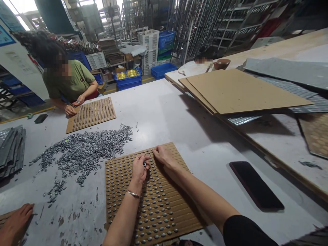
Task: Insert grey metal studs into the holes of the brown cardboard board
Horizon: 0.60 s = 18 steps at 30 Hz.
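A brown corrugated cardboard sheet [183, 208] lies before me, set with rows of small grey spindle-shaped metal pieces [153, 197]; the strip along its right side is bare ridges. Over its upper middle, my left hand [139, 168] is curled, palm up, around several of these pieces, some showing between the fingers. My right hand [163, 155] is closed in a pinch, fingertips down at the board's upper part where a row ends. Whatever is between those fingertips is hidden. To the left spreads a large heap of the same loose pieces [89, 150].
Across the white table [164, 112] a person in a green shirt [77, 80] handles a similar filled board [93, 112]. Another person's hand [19, 222] rests at lower left. A phone [256, 185] lies right; cardboard sheets [238, 89] overhang behind it. Grey stacked sheets [12, 150] sit far left.
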Available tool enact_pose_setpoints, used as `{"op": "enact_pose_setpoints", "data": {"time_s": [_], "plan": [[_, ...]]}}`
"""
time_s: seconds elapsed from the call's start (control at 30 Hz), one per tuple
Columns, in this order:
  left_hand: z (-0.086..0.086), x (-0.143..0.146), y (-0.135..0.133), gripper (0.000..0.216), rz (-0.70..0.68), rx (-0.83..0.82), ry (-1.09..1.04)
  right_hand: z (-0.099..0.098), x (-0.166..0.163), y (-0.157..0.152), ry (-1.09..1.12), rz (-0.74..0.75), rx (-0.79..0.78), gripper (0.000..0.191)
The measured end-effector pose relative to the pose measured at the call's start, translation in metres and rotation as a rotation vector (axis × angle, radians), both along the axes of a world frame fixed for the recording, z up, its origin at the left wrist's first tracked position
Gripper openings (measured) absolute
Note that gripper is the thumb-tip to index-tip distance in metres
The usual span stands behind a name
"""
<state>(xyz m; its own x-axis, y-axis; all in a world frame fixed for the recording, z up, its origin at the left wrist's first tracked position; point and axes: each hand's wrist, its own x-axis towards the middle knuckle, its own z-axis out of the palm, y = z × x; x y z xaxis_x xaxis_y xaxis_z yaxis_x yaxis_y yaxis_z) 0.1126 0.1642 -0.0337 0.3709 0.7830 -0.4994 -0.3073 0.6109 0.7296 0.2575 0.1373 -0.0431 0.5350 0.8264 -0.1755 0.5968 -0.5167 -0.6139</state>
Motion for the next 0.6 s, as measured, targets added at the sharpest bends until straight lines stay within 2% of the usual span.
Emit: {"op": "enact_pose_setpoints", "data": {"time_s": [0.2, 0.47, 0.53, 0.6], "plan": [[-0.001, -0.005, 0.001, 0.024, 0.014, 0.002, -0.062, 0.001, 0.001, -0.001, -0.021, 0.037, -0.029, 0.025], [0.002, -0.009, -0.001, 0.023, -0.014, 0.029, -0.064, 0.003, -0.004, 0.005, -0.097, 0.004, -0.048, 0.014], [0.004, -0.010, -0.001, 0.022, -0.041, 0.014, -0.085, 0.006, -0.006, -0.001, -0.086, 0.003, 0.000, 0.014], [0.006, -0.012, -0.002, 0.021, -0.068, 0.000, -0.102, 0.012, -0.011, -0.010, -0.026, 0.064, 0.141, 0.015]]}}
